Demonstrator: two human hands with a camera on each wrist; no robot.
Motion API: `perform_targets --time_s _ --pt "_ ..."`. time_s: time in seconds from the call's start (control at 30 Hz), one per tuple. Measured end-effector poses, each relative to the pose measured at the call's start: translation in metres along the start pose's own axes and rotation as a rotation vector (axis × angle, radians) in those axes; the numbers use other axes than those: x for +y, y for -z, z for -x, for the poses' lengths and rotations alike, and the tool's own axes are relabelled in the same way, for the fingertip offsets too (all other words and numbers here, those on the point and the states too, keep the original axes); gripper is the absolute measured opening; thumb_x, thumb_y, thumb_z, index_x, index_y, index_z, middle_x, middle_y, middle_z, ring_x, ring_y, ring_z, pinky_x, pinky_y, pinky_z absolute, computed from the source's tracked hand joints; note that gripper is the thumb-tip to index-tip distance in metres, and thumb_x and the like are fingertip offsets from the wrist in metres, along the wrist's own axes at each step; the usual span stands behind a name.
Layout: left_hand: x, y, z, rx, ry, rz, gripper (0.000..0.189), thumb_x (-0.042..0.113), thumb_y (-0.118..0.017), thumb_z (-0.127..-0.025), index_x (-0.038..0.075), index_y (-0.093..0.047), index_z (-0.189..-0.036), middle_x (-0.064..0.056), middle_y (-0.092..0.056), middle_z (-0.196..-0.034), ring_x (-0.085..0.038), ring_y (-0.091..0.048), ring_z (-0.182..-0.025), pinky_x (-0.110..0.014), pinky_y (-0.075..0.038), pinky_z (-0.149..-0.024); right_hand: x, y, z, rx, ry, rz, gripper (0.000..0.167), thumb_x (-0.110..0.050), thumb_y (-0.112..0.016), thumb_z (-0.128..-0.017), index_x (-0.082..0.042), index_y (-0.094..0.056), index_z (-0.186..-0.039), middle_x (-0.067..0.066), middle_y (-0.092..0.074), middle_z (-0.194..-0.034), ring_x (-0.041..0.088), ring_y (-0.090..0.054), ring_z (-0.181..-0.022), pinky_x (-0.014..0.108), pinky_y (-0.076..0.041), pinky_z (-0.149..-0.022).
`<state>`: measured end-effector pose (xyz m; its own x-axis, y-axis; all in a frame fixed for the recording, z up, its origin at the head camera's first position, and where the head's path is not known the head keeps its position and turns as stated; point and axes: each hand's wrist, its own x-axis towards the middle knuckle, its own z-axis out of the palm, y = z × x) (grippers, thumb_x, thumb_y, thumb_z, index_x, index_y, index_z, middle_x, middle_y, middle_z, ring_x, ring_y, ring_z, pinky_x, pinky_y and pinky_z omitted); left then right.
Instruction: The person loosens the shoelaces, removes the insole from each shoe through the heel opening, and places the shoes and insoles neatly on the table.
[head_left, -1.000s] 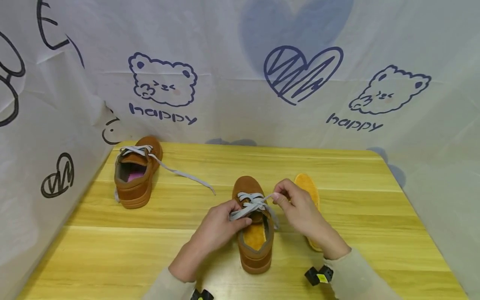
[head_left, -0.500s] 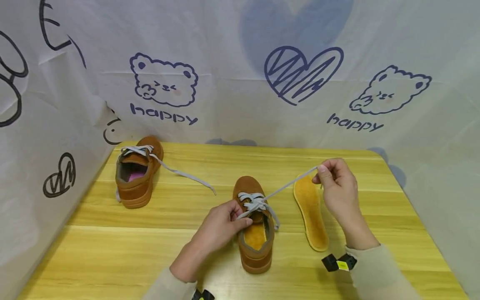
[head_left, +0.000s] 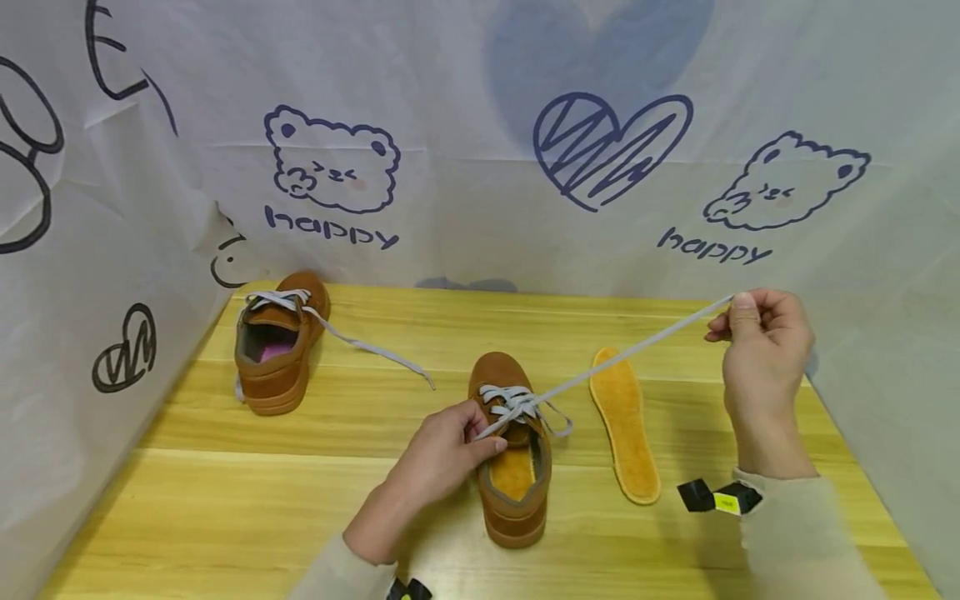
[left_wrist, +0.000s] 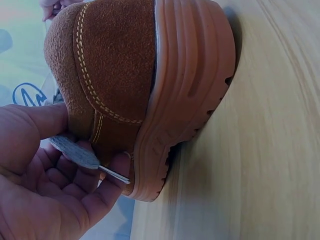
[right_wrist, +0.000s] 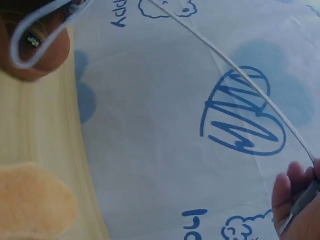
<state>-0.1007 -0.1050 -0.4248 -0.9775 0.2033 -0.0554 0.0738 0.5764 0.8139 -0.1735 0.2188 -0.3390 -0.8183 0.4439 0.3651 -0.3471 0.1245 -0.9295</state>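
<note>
A brown suede lace-up shoe (head_left: 495, 371) stands on the table, toe pointing away, with a fuzzy orange lining (head_left: 513, 475) inside. At its left side my left hand (head_left: 435, 450) holds one end of the grey shoelace; the thumb touches the collar. In the left wrist view, the lace's metal tip (left_wrist: 114, 174) lies across the fingers against the shoe's side. My right hand (head_left: 768, 367) pinches the other lace end, raised far to the right. That shoelace (head_left: 637, 347) runs straight from the shoe's crossed laces. A small loop (head_left: 561, 425) hangs at the shoe's right.
A loose orange insole (head_left: 627, 425) lies right of the shoe, under the stretched lace. Back left stands a second brown shoe (head_left: 279, 383), its loose lace (head_left: 367, 345) trailing right. White fabric (head_left: 465, 208) with drawings hangs behind the wooden table (head_left: 247, 500).
My right hand has moved right and up from the shoe, drawing the lace out long and straight. The lace loop at my left hand has shrunk; that hand has stayed at the shoe.
</note>
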Motion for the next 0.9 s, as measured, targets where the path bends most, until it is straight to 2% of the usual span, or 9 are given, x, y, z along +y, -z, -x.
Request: perform_targets --time_s 0.07,0.2,0.33,0.5,0.6,0.7,0.83,0.9 --pt "0.0 0.0 0.001 0.0 0.005 0.007 0.026 0.03 -0.08 -0.095 0.017 -0.059 -0.087 0.005 -0.051 -0.071 -0.012 -0.047 -0.063 -0.025 -0.038 -0.055 0.001 0.001 -0.001 -0.021 -0.031 -0.018 0.012 -0.012 -0.056 -0.108 -0.013 -0.057 -0.096 0.006 -0.057 -0.085 0.013 -0.062 -0.071 0.018 -0.055 -0.064" --pt "-0.001 0.001 0.002 -0.006 0.013 0.037 0.029 0.034 -0.08 -0.095 0.016 -0.059 -0.089 0.003 -0.053 -0.073 -0.013 -0.047 -0.063 -0.025 -0.038 -0.054 0.007 0.0 0.005 -0.153 -0.09 0.171 0.009 -0.015 -0.057 -0.108 -0.009 -0.057 -0.102 0.001 -0.058 -0.09 0.009 -0.064 -0.076 0.016 -0.057 -0.068" --pt "0.0 0.001 0.003 -0.008 -0.003 0.052 0.028 0.041 -0.075 -0.098 0.018 -0.06 -0.09 0.004 -0.053 -0.074 -0.012 -0.047 -0.065 -0.025 -0.038 -0.056 0.014 -0.005 0.019 -0.287 -0.068 0.331 0.015 -0.017 -0.06 -0.108 -0.001 -0.061 -0.108 0.0 -0.063 -0.091 0.006 -0.066 -0.078 0.017 -0.057 -0.071" --pt "0.003 0.006 0.004 0.053 -0.054 0.08 0.021 0.042 -0.064 -0.106 0.025 -0.065 -0.092 0.006 -0.052 -0.074 -0.011 -0.049 -0.067 -0.026 -0.041 -0.06 0.024 -0.017 0.041 -0.458 -0.037 0.427 0.021 -0.02 -0.061 -0.108 0.001 -0.064 -0.111 0.012 -0.069 -0.096 0.009 -0.068 -0.08 0.019 -0.057 -0.071" --pt "0.004 0.012 0.003 0.151 -0.068 0.144 0.021 0.039 -0.061 -0.108 0.023 -0.066 -0.095 0.004 -0.054 -0.077 -0.014 -0.051 -0.069 -0.028 -0.044 -0.063 0.031 -0.025 0.053 -0.542 -0.042 0.476 0.019 -0.02 -0.062 -0.108 -0.002 -0.066 -0.11 0.014 -0.07 -0.096 0.013 -0.066 -0.081 0.021 -0.055 -0.068" --pt "0.004 0.021 0.002 0.292 -0.063 0.22 0.023 0.036 -0.059 -0.109 0.018 -0.067 -0.096 -0.001 -0.058 -0.077 -0.015 -0.058 -0.072 -0.029 -0.048 -0.064 0.037 -0.031 0.063 -0.612 -0.051 0.51 0.014 -0.019 -0.064 -0.107 -0.005 -0.067 -0.109 0.011 -0.07 -0.095 0.018 -0.064 -0.081 0.024 -0.051 -0.066" --pt "0.003 0.034 0.001 0.512 -0.039 0.332 0.028 0.037 -0.056 -0.11 0.013 -0.065 -0.099 -0.006 -0.062 -0.079 -0.015 -0.068 -0.076 -0.029 -0.053 -0.066 0.042 -0.038 0.072 -0.677 -0.056 0.548 0.009 -0.016 -0.065 -0.105 -0.009 -0.069 -0.108 0.006 -0.069 -0.095 0.02 -0.061 -0.084 0.029 -0.05 -0.073" --pt "-0.001 0.042 0.001 0.6 -0.034 0.393 0.03 0.037 -0.054 -0.111 0.01 -0.063 -0.1 -0.008 -0.061 -0.081 -0.015 -0.069 -0.076 -0.029 -0.055 -0.067 0.045 -0.039 0.075 -0.692 -0.053 0.575 0.007 -0.016 -0.066 -0.104 -0.01 -0.069 -0.107 0.004 -0.068 -0.095 0.019 -0.062 -0.086 0.032 -0.051 -0.077"
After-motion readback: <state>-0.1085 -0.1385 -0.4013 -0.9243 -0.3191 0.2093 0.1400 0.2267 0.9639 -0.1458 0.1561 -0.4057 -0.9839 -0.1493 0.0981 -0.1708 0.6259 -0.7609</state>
